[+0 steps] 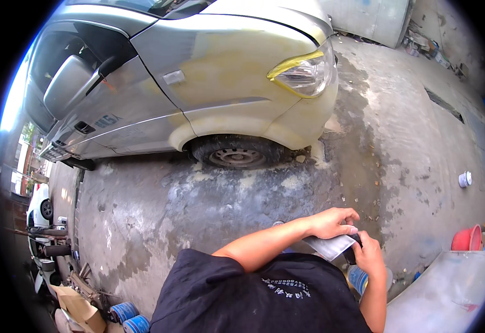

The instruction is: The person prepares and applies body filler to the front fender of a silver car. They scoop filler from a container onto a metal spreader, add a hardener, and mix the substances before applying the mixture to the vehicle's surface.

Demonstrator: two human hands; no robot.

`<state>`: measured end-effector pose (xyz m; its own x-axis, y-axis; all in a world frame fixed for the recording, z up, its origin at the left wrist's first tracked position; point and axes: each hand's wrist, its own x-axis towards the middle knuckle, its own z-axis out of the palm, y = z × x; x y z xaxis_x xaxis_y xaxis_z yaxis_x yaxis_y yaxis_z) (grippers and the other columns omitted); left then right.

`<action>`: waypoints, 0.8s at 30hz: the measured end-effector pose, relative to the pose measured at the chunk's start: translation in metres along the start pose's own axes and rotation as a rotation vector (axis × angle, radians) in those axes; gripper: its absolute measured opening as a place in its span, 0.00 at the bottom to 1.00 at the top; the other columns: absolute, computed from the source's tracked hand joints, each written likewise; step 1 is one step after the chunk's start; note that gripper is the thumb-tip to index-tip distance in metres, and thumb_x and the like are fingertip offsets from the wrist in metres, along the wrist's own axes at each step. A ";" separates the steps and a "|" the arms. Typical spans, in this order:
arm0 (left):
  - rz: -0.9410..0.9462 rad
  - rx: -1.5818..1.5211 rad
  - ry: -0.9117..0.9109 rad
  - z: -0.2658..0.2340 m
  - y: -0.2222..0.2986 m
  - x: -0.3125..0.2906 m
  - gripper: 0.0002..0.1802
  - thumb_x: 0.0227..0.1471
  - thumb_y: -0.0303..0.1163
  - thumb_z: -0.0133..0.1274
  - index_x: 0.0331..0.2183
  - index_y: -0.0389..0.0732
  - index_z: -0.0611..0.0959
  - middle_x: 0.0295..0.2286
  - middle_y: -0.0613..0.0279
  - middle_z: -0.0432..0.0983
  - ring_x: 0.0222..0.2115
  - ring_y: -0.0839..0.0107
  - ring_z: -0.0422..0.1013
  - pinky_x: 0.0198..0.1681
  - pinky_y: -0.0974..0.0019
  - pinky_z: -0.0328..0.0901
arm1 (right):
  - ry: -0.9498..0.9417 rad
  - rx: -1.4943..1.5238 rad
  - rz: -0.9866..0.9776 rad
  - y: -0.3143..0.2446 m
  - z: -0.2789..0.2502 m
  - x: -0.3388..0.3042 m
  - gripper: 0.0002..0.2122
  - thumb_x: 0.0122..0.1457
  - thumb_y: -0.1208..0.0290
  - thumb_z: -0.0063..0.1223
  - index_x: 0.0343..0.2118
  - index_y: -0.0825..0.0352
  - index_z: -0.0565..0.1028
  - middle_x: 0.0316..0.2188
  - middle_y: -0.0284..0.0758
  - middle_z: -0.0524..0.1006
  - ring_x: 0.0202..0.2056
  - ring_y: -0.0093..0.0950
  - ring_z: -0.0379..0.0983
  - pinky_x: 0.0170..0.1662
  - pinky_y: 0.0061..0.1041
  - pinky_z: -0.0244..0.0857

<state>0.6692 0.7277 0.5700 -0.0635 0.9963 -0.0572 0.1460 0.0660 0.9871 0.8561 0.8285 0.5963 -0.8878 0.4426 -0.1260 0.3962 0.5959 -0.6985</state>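
My right hand (369,256) is closed around a dark block (351,253) in front of my body. A flat grey sheet (330,247), like sandpaper, extends from the block to the left. Just above them is my left hand (332,223), fingers bent and thumb apart from them, with nothing visible between; its thumb tip is close to the block's upper end. Beyond my hands stands a silver vehicle with a dull, yellowish front fender (226,61). Yellow tape (295,65) edges its headlight (308,76). The underside of the block is hidden.
The front wheel (237,152) rests on stained concrete (214,205). A blue-labelled can (359,279) stands by my right forearm, near a pale panel (442,294) and a red bucket (466,238). Blue cans (125,312) and an open cardboard box (81,308) lie at lower left.
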 end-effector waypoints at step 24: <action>-0.275 -0.169 0.477 -0.018 -0.081 -0.067 0.13 0.57 0.37 0.50 0.30 0.35 0.77 0.20 0.65 0.72 0.24 0.79 0.65 0.29 0.69 0.63 | 0.267 0.570 0.224 0.045 0.026 0.076 0.11 0.61 0.73 0.48 0.44 0.69 0.68 0.25 0.26 0.71 0.27 0.16 0.62 0.30 0.19 0.59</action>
<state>0.6441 0.6546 0.4967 -0.5204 0.8067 -0.2799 -0.0964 0.2702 0.9580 0.8006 0.8714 0.5371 -0.6806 0.7091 -0.1842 0.3135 0.0547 -0.9480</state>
